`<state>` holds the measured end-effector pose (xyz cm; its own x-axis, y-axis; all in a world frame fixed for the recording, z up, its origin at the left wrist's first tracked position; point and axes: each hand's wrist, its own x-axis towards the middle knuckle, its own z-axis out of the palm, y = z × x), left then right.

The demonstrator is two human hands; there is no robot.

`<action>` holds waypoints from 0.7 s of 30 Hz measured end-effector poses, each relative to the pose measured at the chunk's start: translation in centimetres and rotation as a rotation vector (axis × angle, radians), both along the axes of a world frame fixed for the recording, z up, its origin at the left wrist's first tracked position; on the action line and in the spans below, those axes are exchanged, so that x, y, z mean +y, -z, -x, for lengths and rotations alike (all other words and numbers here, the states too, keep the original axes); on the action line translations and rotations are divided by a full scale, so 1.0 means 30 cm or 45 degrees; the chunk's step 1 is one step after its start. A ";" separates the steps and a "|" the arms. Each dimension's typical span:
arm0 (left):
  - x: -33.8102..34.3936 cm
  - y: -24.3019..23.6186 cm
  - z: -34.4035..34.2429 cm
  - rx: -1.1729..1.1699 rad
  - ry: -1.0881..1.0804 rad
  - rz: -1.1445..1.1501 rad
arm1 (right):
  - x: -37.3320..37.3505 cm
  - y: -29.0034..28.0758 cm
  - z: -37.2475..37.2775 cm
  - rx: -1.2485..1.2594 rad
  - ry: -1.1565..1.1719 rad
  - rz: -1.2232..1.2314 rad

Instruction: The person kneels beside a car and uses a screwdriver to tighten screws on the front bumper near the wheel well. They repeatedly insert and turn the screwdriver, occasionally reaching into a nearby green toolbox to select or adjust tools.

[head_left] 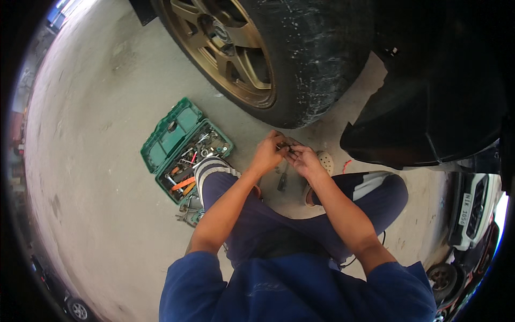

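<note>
My left hand (269,152) and my right hand (305,161) meet in front of the tire, fingers closed. Between their fingertips is a small dark piece, mostly covered, whose kind I cannot make out. Below them on the concrete lies a tool with a dark handle and thin shaft, like a screwdriver (282,181). By my left knee stands a green toolbox (173,127) with its lid laid back. Inside it are wrenches, sockets, an orange-handled tool (183,183) and other loose hand tools.
A large tire (308,59) on a bronze spoked rim (247,59) rises just beyond my hands. To its right hangs a black curved car body panel (424,121). A light clog (325,161) is on my foot; a red scrap (346,165) lies nearby. A white vehicle (460,228) stands far right.
</note>
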<state>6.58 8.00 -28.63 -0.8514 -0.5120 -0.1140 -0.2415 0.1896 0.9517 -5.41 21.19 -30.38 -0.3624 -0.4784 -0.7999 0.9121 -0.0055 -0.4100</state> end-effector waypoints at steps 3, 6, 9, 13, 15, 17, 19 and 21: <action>-0.012 -0.148 -0.048 0.218 -0.020 0.157 | -0.053 -0.199 -0.006 -0.100 -0.014 0.028; -0.004 -0.199 -0.060 0.305 0.017 0.223 | -0.038 -0.301 -0.034 -0.082 -0.047 0.125; 0.003 -0.202 -0.037 0.443 -0.009 0.316 | -0.013 -0.339 -0.038 -0.038 -0.001 0.134; -0.002 -0.250 -0.020 0.584 -0.106 0.264 | -0.004 -0.369 -0.017 -0.038 0.142 0.147; 0.006 -0.310 -0.025 0.617 -0.139 0.077 | 0.008 -0.387 -0.007 -0.031 0.180 0.108; 0.039 -0.377 -0.026 0.613 -0.152 -0.226 | 0.032 -0.403 -0.004 0.004 0.153 0.082; 0.108 -0.436 0.008 0.629 -0.143 -0.607 | 0.070 -0.416 0.000 0.059 0.187 0.055; 0.174 -0.467 0.077 0.620 -0.182 -0.823 | 0.107 -0.420 0.002 0.140 0.156 0.052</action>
